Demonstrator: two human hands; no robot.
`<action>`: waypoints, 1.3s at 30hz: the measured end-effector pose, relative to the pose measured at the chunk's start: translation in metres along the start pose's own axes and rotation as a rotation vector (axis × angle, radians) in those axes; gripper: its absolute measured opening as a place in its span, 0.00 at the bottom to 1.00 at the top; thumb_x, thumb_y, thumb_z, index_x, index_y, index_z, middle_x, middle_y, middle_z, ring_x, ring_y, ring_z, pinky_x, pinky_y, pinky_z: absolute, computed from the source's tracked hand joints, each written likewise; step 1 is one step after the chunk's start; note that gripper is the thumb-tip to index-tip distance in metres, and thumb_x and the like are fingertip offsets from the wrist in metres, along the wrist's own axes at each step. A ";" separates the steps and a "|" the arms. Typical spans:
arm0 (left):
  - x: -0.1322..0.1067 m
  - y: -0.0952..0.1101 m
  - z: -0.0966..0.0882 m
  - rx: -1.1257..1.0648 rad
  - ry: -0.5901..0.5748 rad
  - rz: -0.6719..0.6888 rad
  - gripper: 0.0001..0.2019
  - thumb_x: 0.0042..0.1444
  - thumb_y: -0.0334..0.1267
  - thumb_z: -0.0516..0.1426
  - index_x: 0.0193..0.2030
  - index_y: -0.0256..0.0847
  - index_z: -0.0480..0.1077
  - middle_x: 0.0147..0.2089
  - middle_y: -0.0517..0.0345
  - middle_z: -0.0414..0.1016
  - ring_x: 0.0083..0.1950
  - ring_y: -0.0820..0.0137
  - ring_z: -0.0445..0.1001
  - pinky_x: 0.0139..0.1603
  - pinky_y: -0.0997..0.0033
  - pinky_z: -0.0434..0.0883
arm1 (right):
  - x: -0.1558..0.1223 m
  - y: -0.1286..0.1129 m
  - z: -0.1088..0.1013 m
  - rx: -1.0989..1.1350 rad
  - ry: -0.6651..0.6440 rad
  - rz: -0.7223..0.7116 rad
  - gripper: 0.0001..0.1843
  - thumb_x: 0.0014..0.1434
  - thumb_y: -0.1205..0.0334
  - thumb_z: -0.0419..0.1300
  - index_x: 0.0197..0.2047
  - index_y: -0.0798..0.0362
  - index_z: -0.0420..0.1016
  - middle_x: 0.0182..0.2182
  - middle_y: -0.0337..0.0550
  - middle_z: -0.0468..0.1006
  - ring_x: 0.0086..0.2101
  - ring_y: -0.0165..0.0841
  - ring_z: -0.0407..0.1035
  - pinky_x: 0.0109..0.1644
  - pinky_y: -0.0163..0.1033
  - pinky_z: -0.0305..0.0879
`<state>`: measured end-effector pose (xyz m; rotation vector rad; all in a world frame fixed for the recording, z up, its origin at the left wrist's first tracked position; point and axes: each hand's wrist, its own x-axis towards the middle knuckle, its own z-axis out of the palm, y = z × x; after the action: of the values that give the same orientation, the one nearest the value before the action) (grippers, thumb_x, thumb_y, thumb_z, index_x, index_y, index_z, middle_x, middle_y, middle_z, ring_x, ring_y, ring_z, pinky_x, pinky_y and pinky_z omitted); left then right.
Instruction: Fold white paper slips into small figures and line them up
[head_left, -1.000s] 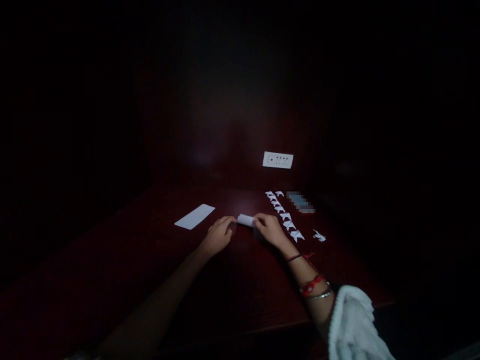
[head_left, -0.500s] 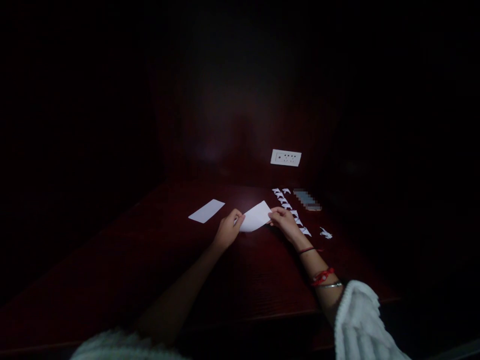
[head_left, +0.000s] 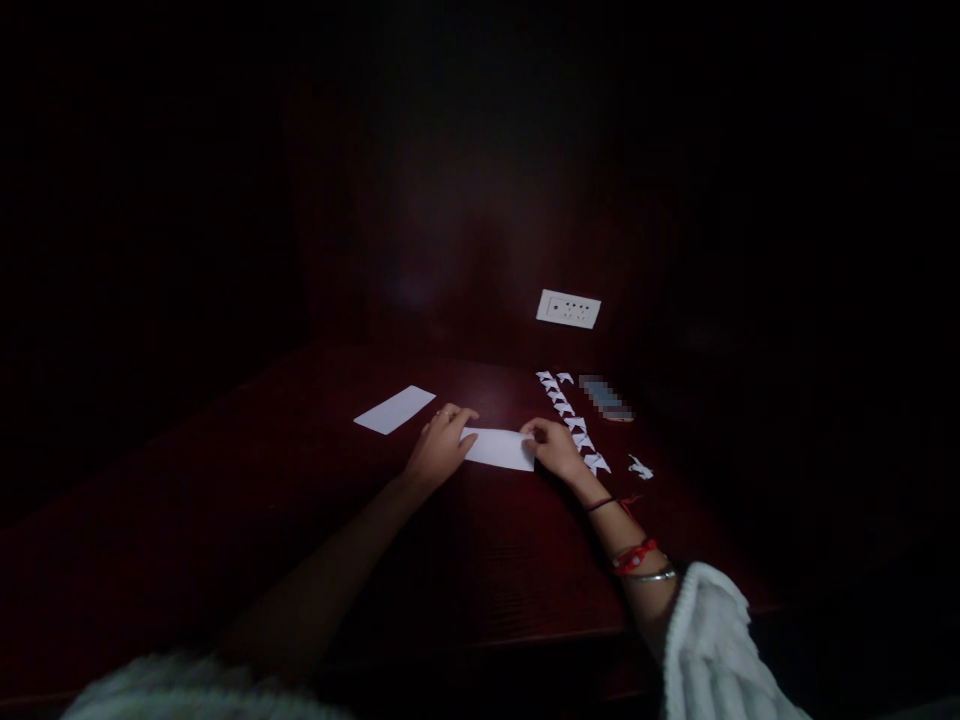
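Observation:
A white rectangular sheet of paper (head_left: pixel 498 449) lies low over the dark red table between my two hands. My left hand (head_left: pixel 441 446) is at its left end, fingers stretched out and thumb apart, the thumb resting on the paper's edge. At the right end, my right hand (head_left: pixel 553 448) has its fingers curled and pinches the paper near the corner. Some of its fingertips are hidden. Another white sheet (head_left: pixel 394 410) lies flat to the left, beyond my left hand.
Several small folded white paper pieces (head_left: pixel 575 425) run in a row right of my right hand. Farther right are a blurred phone-like object (head_left: pixel 606 398) and a crumpled white scrap (head_left: pixel 640 467). A socket panel (head_left: pixel 568 309) sits on the back wall. Surroundings are very dark.
The paper has come down from a raised, tilted, bent position to lie nearly level. My left hand has loosened, its fingers now spread. The view has shifted slightly.

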<state>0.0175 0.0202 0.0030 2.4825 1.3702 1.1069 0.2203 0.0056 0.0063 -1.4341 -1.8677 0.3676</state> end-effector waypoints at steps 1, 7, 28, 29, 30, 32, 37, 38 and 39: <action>-0.001 -0.001 0.000 0.052 0.000 -0.019 0.12 0.49 0.36 0.50 0.43 0.43 0.61 0.43 0.55 0.61 0.44 0.65 0.61 0.45 0.66 0.57 | 0.000 0.003 0.001 -0.021 0.020 0.033 0.08 0.42 0.69 0.50 0.27 0.54 0.67 0.25 0.36 0.69 0.26 0.26 0.61 0.32 0.32 0.56; -0.007 -0.002 0.008 0.143 -0.206 0.072 0.13 0.51 0.42 0.48 0.42 0.44 0.64 0.44 0.55 0.63 0.45 0.61 0.61 0.44 0.62 0.57 | 0.002 0.009 0.003 0.005 0.012 0.188 0.12 0.39 0.70 0.53 0.31 0.54 0.66 0.24 0.35 0.68 0.25 0.26 0.62 0.29 0.31 0.57; -0.004 -0.008 0.015 0.075 -0.244 -0.063 0.22 0.43 0.49 0.53 0.46 0.46 0.61 0.48 0.54 0.61 0.49 0.58 0.58 0.46 0.57 0.54 | -0.001 -0.008 0.017 0.526 -0.201 0.287 0.26 0.36 0.77 0.58 0.43 0.58 0.66 0.27 0.39 0.72 0.26 0.26 0.65 0.30 0.31 0.62; -0.004 -0.008 0.015 0.086 -0.236 -0.079 0.22 0.42 0.50 0.53 0.45 0.45 0.61 0.47 0.53 0.60 0.49 0.58 0.58 0.46 0.57 0.54 | 0.000 -0.008 0.018 0.453 -0.201 0.245 0.25 0.36 0.76 0.57 0.42 0.57 0.67 0.27 0.38 0.72 0.26 0.26 0.65 0.31 0.31 0.62; -0.003 -0.008 0.015 0.095 -0.231 -0.093 0.22 0.42 0.51 0.53 0.44 0.44 0.61 0.47 0.52 0.60 0.48 0.57 0.58 0.45 0.57 0.54 | 0.001 -0.009 0.018 0.363 -0.191 0.198 0.24 0.37 0.75 0.57 0.42 0.56 0.68 0.27 0.38 0.72 0.26 0.26 0.64 0.31 0.31 0.62; -0.003 -0.008 0.015 0.104 -0.223 -0.114 0.22 0.40 0.52 0.54 0.41 0.43 0.61 0.45 0.52 0.60 0.48 0.57 0.58 0.44 0.57 0.55 | 0.000 -0.013 0.017 0.161 -0.148 0.090 0.21 0.40 0.73 0.56 0.41 0.53 0.70 0.27 0.37 0.72 0.26 0.25 0.64 0.33 0.32 0.61; -0.002 -0.008 0.015 0.119 -0.207 -0.145 0.23 0.38 0.54 0.54 0.39 0.42 0.60 0.43 0.52 0.61 0.46 0.58 0.59 0.42 0.57 0.57 | -0.004 -0.024 0.008 -0.115 -0.091 -0.205 0.16 0.45 0.73 0.52 0.38 0.53 0.72 0.31 0.40 0.72 0.31 0.28 0.64 0.39 0.33 0.59; -0.002 -0.008 0.014 0.120 -0.211 -0.147 0.23 0.38 0.54 0.54 0.39 0.42 0.60 0.43 0.52 0.61 0.45 0.58 0.60 0.42 0.58 0.57 | -0.005 -0.026 0.006 -0.129 -0.108 -0.251 0.17 0.46 0.74 0.52 0.39 0.53 0.72 0.33 0.41 0.72 0.33 0.28 0.64 0.41 0.33 0.58; -0.002 -0.008 0.013 0.117 -0.219 -0.144 0.23 0.38 0.53 0.55 0.39 0.42 0.61 0.42 0.52 0.61 0.45 0.58 0.60 0.42 0.59 0.58 | -0.006 -0.027 0.005 -0.134 -0.128 -0.291 0.18 0.46 0.75 0.51 0.40 0.52 0.71 0.35 0.41 0.71 0.35 0.28 0.64 0.42 0.33 0.58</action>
<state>0.0200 0.0265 -0.0108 2.4478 1.5569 0.7214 0.1985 -0.0081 0.0177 -1.2220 -2.2051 0.1977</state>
